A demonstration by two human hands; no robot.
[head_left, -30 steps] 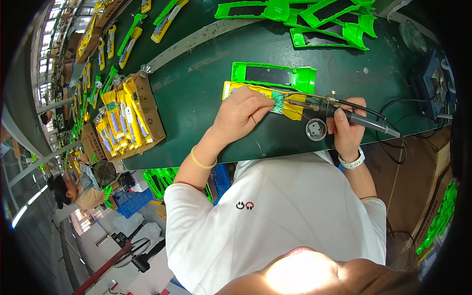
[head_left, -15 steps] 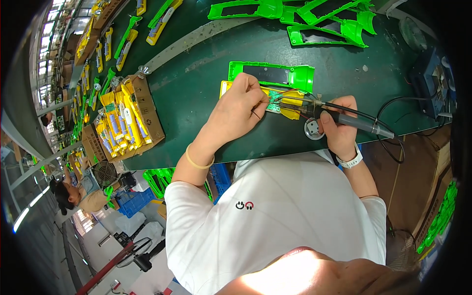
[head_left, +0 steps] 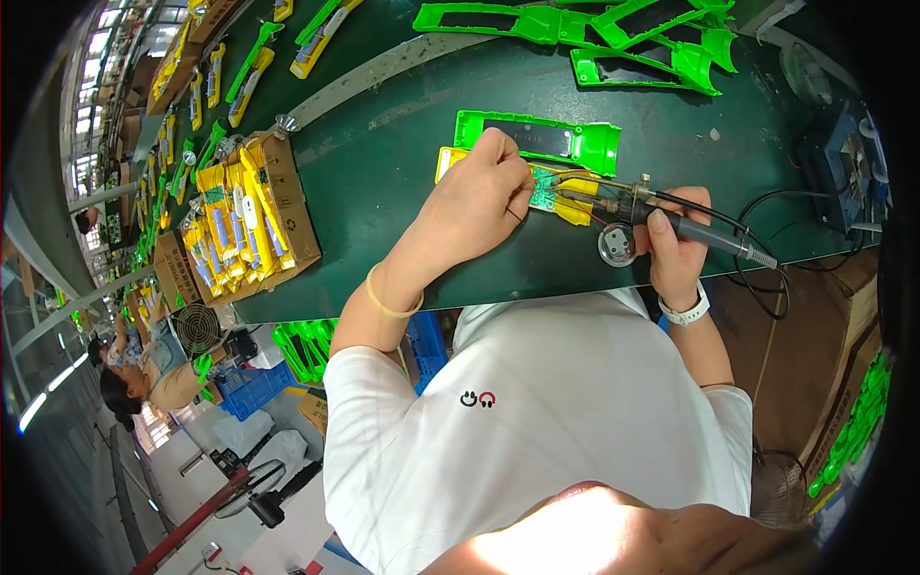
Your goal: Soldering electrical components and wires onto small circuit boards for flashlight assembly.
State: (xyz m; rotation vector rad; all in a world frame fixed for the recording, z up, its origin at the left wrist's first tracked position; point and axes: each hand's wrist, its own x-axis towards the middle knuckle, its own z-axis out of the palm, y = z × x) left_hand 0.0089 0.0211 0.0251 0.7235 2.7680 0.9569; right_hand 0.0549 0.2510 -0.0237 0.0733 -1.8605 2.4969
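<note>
My right hand (head_left: 677,251) grips the grey handle of a soldering iron (head_left: 707,233), which has a thin metal feed tube along its top. The iron's tip reaches a small green circuit board (head_left: 542,189) in a yellow plastic housing (head_left: 577,213). My left hand (head_left: 479,203) is closed in a pinch over the board's left part; what its fingers hold is hidden. Just beyond the yellow housing lies a green plastic housing (head_left: 598,149) with a dark panel. Below the iron, near my right hand, rests a round silver part (head_left: 615,245) with a white centre.
At the left stands a cardboard box (head_left: 299,225) of yellow assemblies. Several green housings (head_left: 637,69) lie along the far side. A blue device (head_left: 832,158) with black cables stands at the right. Another person (head_left: 144,381) is in the left background.
The view has shifted slightly, so the bench things appear a little farther right. Both hands keep their holds, and the iron stays at the board.
</note>
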